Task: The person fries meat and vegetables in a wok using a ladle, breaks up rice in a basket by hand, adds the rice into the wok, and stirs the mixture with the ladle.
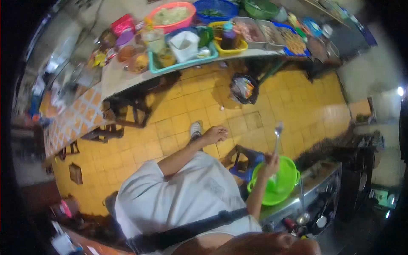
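Observation:
My right hand (270, 165) is closed round the handle of a metal spoon (278, 131), whose head points up and away from me. Below that hand is a bright green plastic basin (284, 187) with side handles; something pale shows inside, too blurred to name. My left hand (216, 134) hangs in front of my body over the yellow floor, fingers loosely bent and nothing visible in them. A blue plastic stool (250, 163) stands just beyond the basin.
Ahead, a long table (127, 80) bears a turquoise tray (182, 63), a pink basin (171, 17), a blue basket (216, 10) and metal trays of food. A black-lined waste bin (244, 88) stands before it. On my right runs a metal counter (293, 204) with utensils.

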`<action>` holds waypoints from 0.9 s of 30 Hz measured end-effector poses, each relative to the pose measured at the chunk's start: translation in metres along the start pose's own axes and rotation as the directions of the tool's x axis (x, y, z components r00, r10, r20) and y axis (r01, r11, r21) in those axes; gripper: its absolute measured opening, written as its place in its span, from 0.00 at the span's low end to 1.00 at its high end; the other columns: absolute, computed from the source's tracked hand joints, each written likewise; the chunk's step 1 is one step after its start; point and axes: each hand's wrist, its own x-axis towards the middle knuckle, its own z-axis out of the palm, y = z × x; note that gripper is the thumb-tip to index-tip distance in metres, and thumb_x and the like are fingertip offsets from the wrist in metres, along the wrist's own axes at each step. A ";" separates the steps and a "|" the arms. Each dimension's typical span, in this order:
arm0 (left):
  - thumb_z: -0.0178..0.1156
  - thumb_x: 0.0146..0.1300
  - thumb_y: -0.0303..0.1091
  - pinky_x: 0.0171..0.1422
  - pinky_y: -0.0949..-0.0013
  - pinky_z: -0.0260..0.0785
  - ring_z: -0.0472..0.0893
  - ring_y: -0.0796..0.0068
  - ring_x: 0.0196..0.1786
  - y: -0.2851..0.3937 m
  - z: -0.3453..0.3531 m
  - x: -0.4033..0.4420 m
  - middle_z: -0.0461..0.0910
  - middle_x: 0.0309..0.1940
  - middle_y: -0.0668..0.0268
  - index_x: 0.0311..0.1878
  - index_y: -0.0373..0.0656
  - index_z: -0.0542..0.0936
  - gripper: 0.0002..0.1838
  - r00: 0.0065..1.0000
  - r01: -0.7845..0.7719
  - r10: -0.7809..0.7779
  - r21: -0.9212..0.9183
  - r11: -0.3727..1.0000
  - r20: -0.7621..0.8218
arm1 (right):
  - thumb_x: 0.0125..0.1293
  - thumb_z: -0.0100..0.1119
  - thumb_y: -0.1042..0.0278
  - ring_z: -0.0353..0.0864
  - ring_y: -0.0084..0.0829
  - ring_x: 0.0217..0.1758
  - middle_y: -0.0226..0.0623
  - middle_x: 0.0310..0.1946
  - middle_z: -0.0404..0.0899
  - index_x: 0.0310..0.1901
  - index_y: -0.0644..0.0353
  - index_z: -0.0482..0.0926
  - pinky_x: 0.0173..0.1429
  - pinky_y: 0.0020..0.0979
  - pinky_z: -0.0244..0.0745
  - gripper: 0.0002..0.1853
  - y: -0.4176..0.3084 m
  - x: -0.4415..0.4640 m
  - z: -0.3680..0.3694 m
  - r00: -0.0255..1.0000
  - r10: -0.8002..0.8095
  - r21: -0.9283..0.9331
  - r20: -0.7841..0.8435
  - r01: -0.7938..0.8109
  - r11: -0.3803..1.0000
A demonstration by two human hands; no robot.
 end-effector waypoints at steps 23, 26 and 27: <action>0.54 0.61 0.50 0.37 0.71 0.72 0.76 0.74 0.33 0.163 -0.377 -0.018 0.75 0.28 0.63 0.38 0.40 0.71 0.20 0.546 -0.168 -0.270 -0.420 0.892 -0.793 | 0.52 0.60 0.81 0.79 0.26 0.33 0.42 0.35 0.79 0.41 0.65 0.74 0.37 0.27 0.73 0.13 0.032 0.203 0.372 0.630 -0.111 -0.211 0.768 0.413 0.886; 0.51 0.62 0.53 0.39 0.69 0.71 0.75 0.70 0.37 0.131 -0.393 -0.025 0.74 0.36 0.62 0.45 0.41 0.70 0.22 0.545 -0.199 -0.303 -0.471 0.860 -0.782 | 0.54 0.59 0.78 0.76 0.28 0.33 0.39 0.34 0.77 0.43 0.63 0.74 0.38 0.26 0.71 0.14 0.054 0.297 0.370 0.793 -0.213 -0.401 0.570 0.495 0.770; 0.50 0.62 0.53 0.43 0.67 0.70 0.74 0.68 0.41 0.110 -0.400 -0.027 0.72 0.39 0.62 0.48 0.42 0.69 0.23 0.571 -0.302 -0.270 -0.504 0.809 -0.775 | 0.55 0.58 0.77 0.76 0.29 0.33 0.38 0.33 0.76 0.44 0.62 0.73 0.38 0.27 0.71 0.13 0.015 0.310 0.384 0.814 -0.274 -0.500 0.513 0.542 0.676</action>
